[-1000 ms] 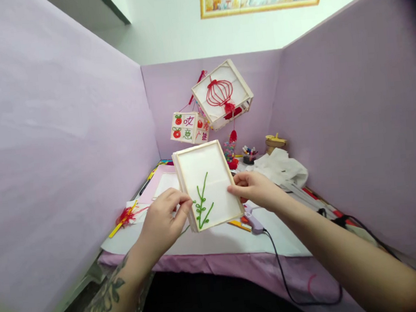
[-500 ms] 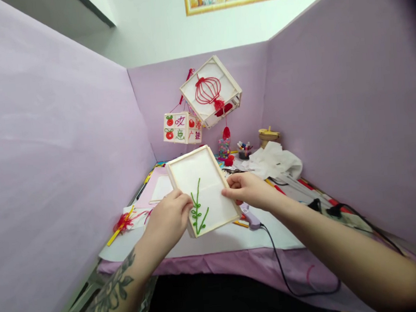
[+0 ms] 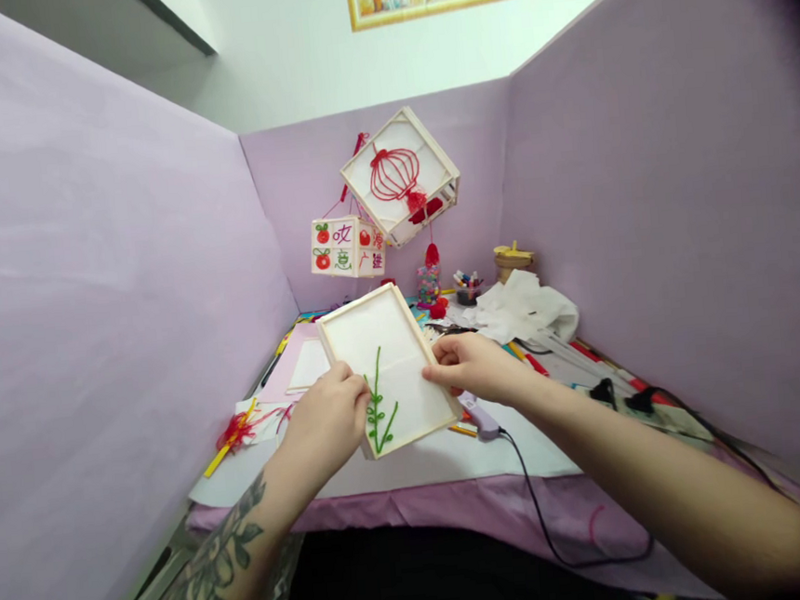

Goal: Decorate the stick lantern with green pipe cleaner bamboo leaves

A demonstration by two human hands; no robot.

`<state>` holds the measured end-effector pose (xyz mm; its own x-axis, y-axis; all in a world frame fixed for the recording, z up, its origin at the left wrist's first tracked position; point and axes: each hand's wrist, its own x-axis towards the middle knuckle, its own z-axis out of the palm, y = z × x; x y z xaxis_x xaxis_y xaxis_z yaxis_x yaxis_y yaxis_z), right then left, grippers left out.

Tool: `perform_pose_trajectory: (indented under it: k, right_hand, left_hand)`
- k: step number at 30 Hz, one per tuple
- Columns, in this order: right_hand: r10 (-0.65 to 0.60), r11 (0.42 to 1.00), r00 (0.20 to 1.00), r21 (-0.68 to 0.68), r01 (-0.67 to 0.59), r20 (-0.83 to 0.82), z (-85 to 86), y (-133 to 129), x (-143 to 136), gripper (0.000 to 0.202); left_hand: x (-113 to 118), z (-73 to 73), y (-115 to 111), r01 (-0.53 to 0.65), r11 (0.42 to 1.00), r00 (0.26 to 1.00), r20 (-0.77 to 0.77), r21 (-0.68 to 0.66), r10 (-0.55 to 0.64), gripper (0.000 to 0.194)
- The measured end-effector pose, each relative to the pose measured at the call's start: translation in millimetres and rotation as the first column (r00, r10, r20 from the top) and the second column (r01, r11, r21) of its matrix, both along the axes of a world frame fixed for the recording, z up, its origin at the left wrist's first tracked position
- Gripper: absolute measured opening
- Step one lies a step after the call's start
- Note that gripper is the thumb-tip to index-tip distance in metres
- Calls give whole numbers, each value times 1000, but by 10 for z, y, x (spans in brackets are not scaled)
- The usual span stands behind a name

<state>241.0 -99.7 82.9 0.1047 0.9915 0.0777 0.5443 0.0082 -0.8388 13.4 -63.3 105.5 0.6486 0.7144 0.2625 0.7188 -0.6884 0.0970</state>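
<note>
A white panel in a pale wooden frame is held tilted above the table between my hands. On its lower left is a green plant shape with stems and small looped leaves. My left hand is closed at the panel's left edge, its fingertips beside the green stems and partly covering one. The thumb of my right hand lies on the panel's face at the right edge, with the other fingers curled around behind it. Under the panel, a lilac corded tool rests on the table.
Two framed lanterns, one with a red lantern design and one with characters, hang ahead. Crumpled white paper, a marker tub and a power strip are at right. Red yarn lies left. Lilac walls enclose the table.
The view has shifted slightly, so the background sits a little further left. Both hands keep the same hold on the framed panel, which has barely moved.
</note>
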Motion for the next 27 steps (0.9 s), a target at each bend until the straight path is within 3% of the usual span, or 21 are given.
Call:
perform_pose_trajectory:
  k: [7,12,21,24,27]
  right_hand:
    - [24,1000,998,-8,-24,61,-11,11,4,16]
    - [31,1000,999,-4,-31,43,-42,21,14,16]
    - [28,999,999,-29,-29,-35,-37,12,3,13]
    - [33,998,997,-42,-36,-72,-10,-7,-10,13]
    - [28,998,995,-49,-33,-95,-2,-23,-23,13]
  left_hand:
    - [23,13,-27,-29,998,994,-108,48,34,26]
    - [19,-9,-19,-19,998,995,-98,55,24,27]
    - [-118,-20,30,84,996,992,91,1,-84,19]
    - [-171,-43,62,87,995,953,288,57,-100,17]
    - [-215,-106,65,44,994,867,491,100,-88,11]
